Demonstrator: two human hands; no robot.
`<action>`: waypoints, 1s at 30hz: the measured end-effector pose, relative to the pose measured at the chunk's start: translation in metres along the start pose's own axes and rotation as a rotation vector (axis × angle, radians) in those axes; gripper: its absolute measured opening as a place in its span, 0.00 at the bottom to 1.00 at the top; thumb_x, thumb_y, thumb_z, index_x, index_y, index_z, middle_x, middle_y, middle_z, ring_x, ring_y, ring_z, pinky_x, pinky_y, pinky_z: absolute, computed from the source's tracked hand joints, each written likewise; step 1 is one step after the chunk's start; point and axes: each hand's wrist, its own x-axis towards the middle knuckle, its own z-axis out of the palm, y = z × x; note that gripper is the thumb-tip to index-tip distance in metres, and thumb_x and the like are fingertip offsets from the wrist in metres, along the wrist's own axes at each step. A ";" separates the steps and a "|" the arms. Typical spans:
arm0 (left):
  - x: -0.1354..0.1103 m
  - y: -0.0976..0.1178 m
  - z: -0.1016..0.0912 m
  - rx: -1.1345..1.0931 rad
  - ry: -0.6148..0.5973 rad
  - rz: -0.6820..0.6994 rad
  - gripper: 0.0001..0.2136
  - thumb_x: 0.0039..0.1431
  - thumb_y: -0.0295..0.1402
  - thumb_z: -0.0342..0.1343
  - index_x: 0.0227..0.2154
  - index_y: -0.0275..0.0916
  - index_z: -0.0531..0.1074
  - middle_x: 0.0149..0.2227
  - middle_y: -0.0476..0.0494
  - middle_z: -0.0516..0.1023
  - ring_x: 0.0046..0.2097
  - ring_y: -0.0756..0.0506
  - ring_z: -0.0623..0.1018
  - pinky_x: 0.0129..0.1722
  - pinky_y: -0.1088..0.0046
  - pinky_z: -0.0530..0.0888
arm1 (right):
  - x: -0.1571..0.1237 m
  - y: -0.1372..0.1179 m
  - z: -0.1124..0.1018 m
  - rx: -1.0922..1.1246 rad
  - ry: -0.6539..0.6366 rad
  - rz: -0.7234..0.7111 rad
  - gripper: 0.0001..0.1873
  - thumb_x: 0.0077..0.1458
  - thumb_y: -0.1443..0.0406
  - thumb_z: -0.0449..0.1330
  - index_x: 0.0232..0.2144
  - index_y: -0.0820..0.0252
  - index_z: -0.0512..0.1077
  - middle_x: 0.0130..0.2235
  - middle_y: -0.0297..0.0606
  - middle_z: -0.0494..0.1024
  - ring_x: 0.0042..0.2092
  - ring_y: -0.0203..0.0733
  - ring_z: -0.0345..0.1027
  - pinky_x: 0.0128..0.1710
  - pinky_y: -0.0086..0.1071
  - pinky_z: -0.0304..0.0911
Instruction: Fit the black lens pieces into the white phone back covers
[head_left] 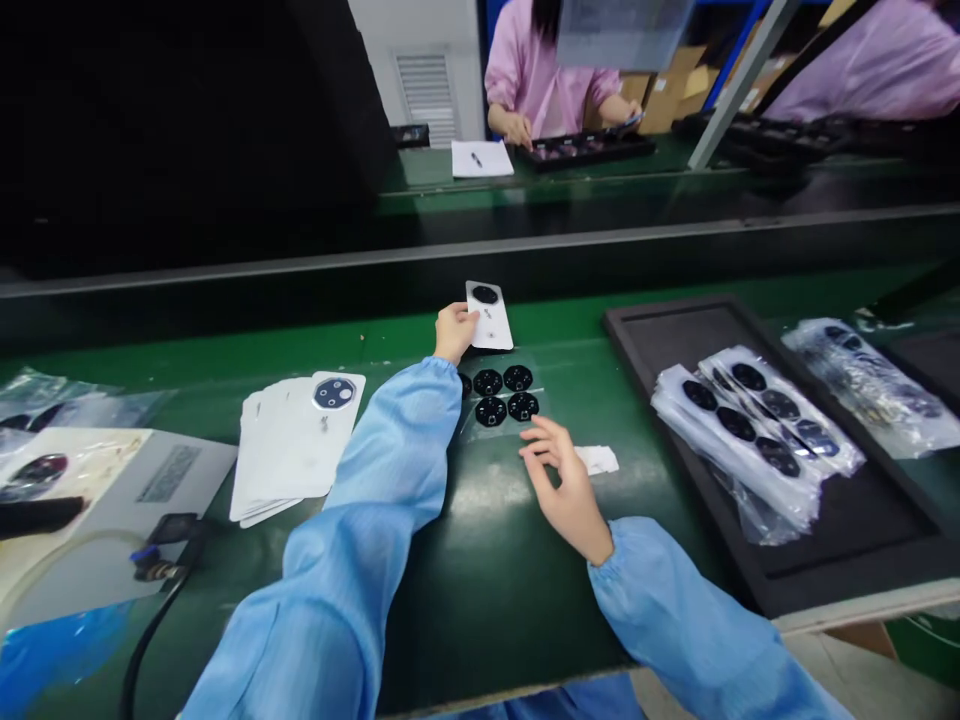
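My left hand (454,332) is closed on the left edge of a white phone back panel (490,325) with a round black camera area, near the back of the green bench. Just in front of that panel lies a clear sheet with several round black camera lens covers (491,411); my left sleeve hides part of it. My right hand (564,490) hovers by the sheet's near right corner, fingers apart and holding nothing that I can see. A crumpled white paper scrap (597,460) lies beside it. Left of my left sleeve sits a fanned stack of white panels (289,450).
A black foam tray (847,545) on the right holds bagged round black parts (739,425), with another plastic bag (877,385) beyond it. A white machine (169,480) with a black cable (146,640) stands left. Across the divider, a person in pink (551,75) handles a black tray.
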 end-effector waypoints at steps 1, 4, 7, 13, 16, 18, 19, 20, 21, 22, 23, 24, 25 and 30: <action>0.010 0.003 0.004 0.062 0.021 0.016 0.14 0.63 0.36 0.55 0.49 0.36 0.69 0.48 0.40 0.74 0.45 0.44 0.77 0.44 0.60 0.76 | 0.000 0.001 0.000 -0.008 -0.009 -0.005 0.20 0.63 0.65 0.52 0.57 0.54 0.58 0.47 0.43 0.71 0.43 0.40 0.71 0.44 0.39 0.70; 0.017 0.005 0.005 0.256 0.089 0.082 0.16 0.63 0.37 0.56 0.51 0.37 0.68 0.52 0.39 0.71 0.50 0.41 0.75 0.48 0.56 0.74 | -0.001 0.001 0.000 -0.029 -0.047 -0.024 0.20 0.63 0.65 0.51 0.57 0.55 0.59 0.47 0.43 0.72 0.42 0.39 0.71 0.43 0.37 0.70; -0.001 0.000 -0.015 0.445 0.170 0.155 0.19 0.62 0.37 0.56 0.54 0.37 0.66 0.58 0.37 0.66 0.56 0.38 0.70 0.53 0.51 0.69 | -0.006 -0.003 -0.002 -0.066 -0.095 -0.045 0.21 0.63 0.66 0.51 0.58 0.55 0.59 0.48 0.43 0.71 0.43 0.40 0.71 0.44 0.37 0.70; -0.083 -0.035 -0.119 0.811 0.178 0.141 0.17 0.58 0.42 0.57 0.46 0.36 0.71 0.50 0.31 0.70 0.55 0.32 0.68 0.54 0.53 0.64 | -0.017 -0.017 -0.007 -0.149 -0.209 -0.103 0.20 0.64 0.66 0.49 0.58 0.53 0.59 0.48 0.41 0.71 0.44 0.41 0.70 0.45 0.39 0.69; -0.120 -0.062 -0.164 0.959 0.282 0.016 0.29 0.52 0.45 0.61 0.50 0.27 0.67 0.52 0.18 0.64 0.56 0.20 0.63 0.51 0.41 0.60 | -0.022 -0.023 -0.008 -0.203 -0.286 -0.157 0.19 0.65 0.67 0.47 0.57 0.52 0.59 0.47 0.41 0.71 0.43 0.41 0.70 0.45 0.39 0.68; -0.131 -0.076 -0.183 1.001 0.304 -0.035 0.30 0.50 0.45 0.61 0.49 0.24 0.66 0.52 0.15 0.64 0.55 0.19 0.63 0.50 0.42 0.62 | -0.023 -0.025 -0.007 -0.232 -0.328 -0.187 0.18 0.65 0.67 0.46 0.57 0.52 0.60 0.47 0.41 0.71 0.43 0.42 0.71 0.44 0.39 0.68; -0.132 -0.081 -0.189 1.008 0.306 -0.050 0.30 0.50 0.45 0.61 0.48 0.24 0.66 0.51 0.15 0.64 0.54 0.20 0.64 0.50 0.44 0.62 | -0.024 -0.025 -0.007 -0.243 -0.342 -0.200 0.18 0.65 0.67 0.46 0.56 0.52 0.60 0.47 0.41 0.72 0.43 0.42 0.71 0.43 0.39 0.68; -0.132 -0.084 -0.193 1.008 0.308 -0.060 0.30 0.51 0.45 0.61 0.47 0.23 0.66 0.51 0.15 0.64 0.54 0.21 0.65 0.50 0.46 0.63 | -0.023 -0.025 -0.006 -0.254 -0.351 -0.209 0.18 0.65 0.68 0.46 0.56 0.52 0.60 0.47 0.41 0.72 0.42 0.42 0.71 0.43 0.39 0.68; -0.130 -0.085 -0.196 1.001 0.315 -0.067 0.29 0.51 0.45 0.61 0.47 0.23 0.66 0.51 0.15 0.64 0.54 0.21 0.65 0.50 0.47 0.63 | -0.023 -0.024 -0.006 -0.263 -0.354 -0.217 0.18 0.65 0.68 0.46 0.56 0.52 0.60 0.47 0.41 0.72 0.42 0.42 0.71 0.43 0.39 0.68; -0.128 -0.084 -0.198 0.988 0.329 -0.072 0.29 0.51 0.44 0.60 0.48 0.23 0.65 0.52 0.15 0.64 0.54 0.22 0.65 0.51 0.47 0.63 | -0.022 -0.023 -0.006 -0.271 -0.352 -0.222 0.18 0.65 0.68 0.46 0.56 0.52 0.60 0.47 0.41 0.72 0.42 0.42 0.72 0.43 0.39 0.68; -0.125 -0.082 -0.201 0.970 0.349 -0.076 0.29 0.52 0.43 0.59 0.49 0.24 0.65 0.52 0.16 0.64 0.54 0.22 0.65 0.51 0.47 0.63 | -0.021 -0.021 -0.005 -0.280 -0.346 -0.226 0.19 0.64 0.69 0.46 0.56 0.52 0.60 0.47 0.41 0.72 0.42 0.42 0.72 0.42 0.38 0.68; -0.124 -0.078 -0.203 0.946 0.371 -0.079 0.27 0.53 0.42 0.58 0.49 0.25 0.64 0.52 0.17 0.64 0.55 0.23 0.64 0.52 0.47 0.63 | -0.020 -0.020 -0.005 -0.289 -0.339 -0.227 0.19 0.64 0.69 0.46 0.56 0.52 0.60 0.46 0.41 0.72 0.42 0.42 0.72 0.42 0.38 0.68; -0.123 -0.072 -0.206 0.914 0.395 -0.080 0.24 0.55 0.41 0.55 0.49 0.27 0.64 0.53 0.18 0.64 0.56 0.23 0.64 0.52 0.47 0.62 | -0.019 -0.019 -0.006 -0.297 -0.332 -0.226 0.19 0.64 0.69 0.46 0.56 0.52 0.60 0.46 0.41 0.72 0.42 0.42 0.72 0.42 0.38 0.68; -0.147 -0.037 -0.207 0.650 0.376 -0.076 0.14 0.61 0.37 0.47 0.47 0.36 0.64 0.48 0.29 0.72 0.53 0.29 0.71 0.49 0.47 0.68 | -0.017 -0.018 -0.007 -0.280 -0.284 -0.202 0.17 0.65 0.68 0.47 0.54 0.53 0.63 0.44 0.40 0.73 0.42 0.41 0.72 0.42 0.36 0.69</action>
